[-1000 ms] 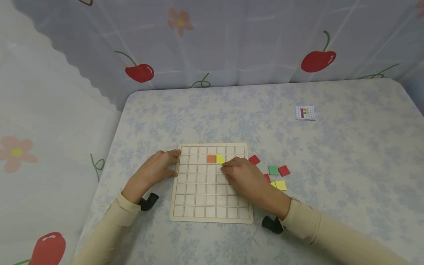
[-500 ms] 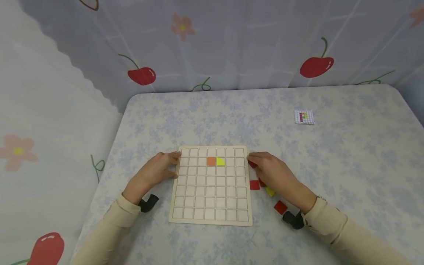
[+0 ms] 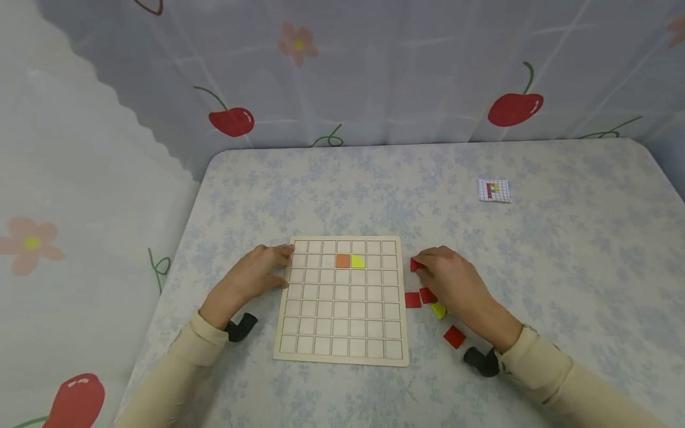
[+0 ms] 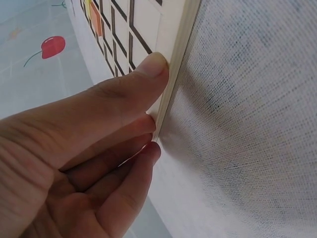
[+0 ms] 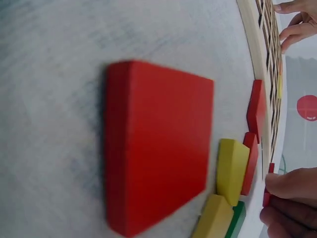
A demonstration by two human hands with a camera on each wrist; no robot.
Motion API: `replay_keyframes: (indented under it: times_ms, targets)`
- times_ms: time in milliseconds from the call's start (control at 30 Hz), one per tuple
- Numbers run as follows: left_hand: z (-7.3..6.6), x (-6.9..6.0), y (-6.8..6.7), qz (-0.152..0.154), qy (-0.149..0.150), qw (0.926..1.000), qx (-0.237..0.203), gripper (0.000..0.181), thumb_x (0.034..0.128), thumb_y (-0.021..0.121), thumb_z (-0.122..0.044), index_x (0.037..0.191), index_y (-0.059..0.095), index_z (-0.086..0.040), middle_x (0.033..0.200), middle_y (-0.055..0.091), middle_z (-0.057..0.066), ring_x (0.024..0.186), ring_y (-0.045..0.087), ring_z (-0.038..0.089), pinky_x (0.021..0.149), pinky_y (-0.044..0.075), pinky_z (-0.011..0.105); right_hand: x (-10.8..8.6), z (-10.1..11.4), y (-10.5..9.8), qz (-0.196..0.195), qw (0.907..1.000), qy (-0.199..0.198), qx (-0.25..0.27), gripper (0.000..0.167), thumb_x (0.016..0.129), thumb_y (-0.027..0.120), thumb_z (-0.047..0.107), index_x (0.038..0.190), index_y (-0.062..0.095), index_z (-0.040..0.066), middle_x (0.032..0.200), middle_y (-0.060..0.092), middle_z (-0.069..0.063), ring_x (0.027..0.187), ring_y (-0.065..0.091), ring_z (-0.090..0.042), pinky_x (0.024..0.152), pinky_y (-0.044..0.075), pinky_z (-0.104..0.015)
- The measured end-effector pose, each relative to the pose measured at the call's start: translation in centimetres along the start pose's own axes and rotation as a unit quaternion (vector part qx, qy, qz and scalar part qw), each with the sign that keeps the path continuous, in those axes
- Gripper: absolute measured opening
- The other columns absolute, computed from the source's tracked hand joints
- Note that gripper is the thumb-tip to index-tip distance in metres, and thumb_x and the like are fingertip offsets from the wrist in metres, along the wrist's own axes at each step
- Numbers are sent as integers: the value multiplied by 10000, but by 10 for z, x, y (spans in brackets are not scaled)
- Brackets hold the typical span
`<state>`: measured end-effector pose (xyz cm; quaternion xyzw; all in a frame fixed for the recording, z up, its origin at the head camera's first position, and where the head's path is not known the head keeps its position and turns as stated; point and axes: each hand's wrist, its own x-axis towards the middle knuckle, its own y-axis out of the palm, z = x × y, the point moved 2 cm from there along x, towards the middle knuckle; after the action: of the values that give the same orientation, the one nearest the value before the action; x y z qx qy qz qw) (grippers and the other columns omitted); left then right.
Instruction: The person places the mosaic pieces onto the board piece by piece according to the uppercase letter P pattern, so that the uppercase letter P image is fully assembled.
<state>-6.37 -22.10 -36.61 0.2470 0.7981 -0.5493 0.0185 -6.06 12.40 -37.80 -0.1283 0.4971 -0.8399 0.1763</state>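
My left hand (image 3: 248, 279) rests its thumb and fingertips against the left edge of a pale wooden grid board (image 3: 342, 360). In the left wrist view its thumb (image 4: 151, 67) lies on the board's rim. Two pieces sit in the board's grid: an orange square tile (image 3: 343, 261) and, just right of it, a yellow quarter-round tile (image 3: 357, 261). Beyond the board's right edge, my right hand (image 3: 457, 282) pinches a red tile (image 3: 414, 264) between thumb and fingers. The right wrist view shows this red tile edge-on, partly covered by the thumb.
Red tiles (image 3: 412, 300) and a yellow tile (image 3: 438, 310) lie right of the board. Another red tile (image 3: 454, 336) lies nearer. A green tile (image 5: 237, 220) shows beside the yellow ones. A small pattern card (image 3: 494, 190) lies farther back on the right.
My right hand has left the yellow quarter-round tile on the board and moved right to the loose tiles, where it now pinches a red tile. My left hand stays at the board's edge.
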Motion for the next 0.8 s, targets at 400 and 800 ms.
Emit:
replay_keyframes:
  times_ms: [400,800]
  targets:
    - [3,-3,-2,-76,105,9999,-28,433,751,836,-42,1146,703,74,1435,492,197,1323,464,372,985,504,452,39,30,15,174,9992,-156,332,270,876,737,53,1140,731,-4,1131,696,-142,1084,622,-300,875,559,-434]
    - [2,-1,-1,-87,98,9999,-97,436,756,841,-57,1157,708,49,1451,483,167,1334,459,346,968,517,440,76,80,43,419,9938,-762,696,97,902,714,67,981,769,70,1006,710,-54,987,626,-234,807,550,-349]
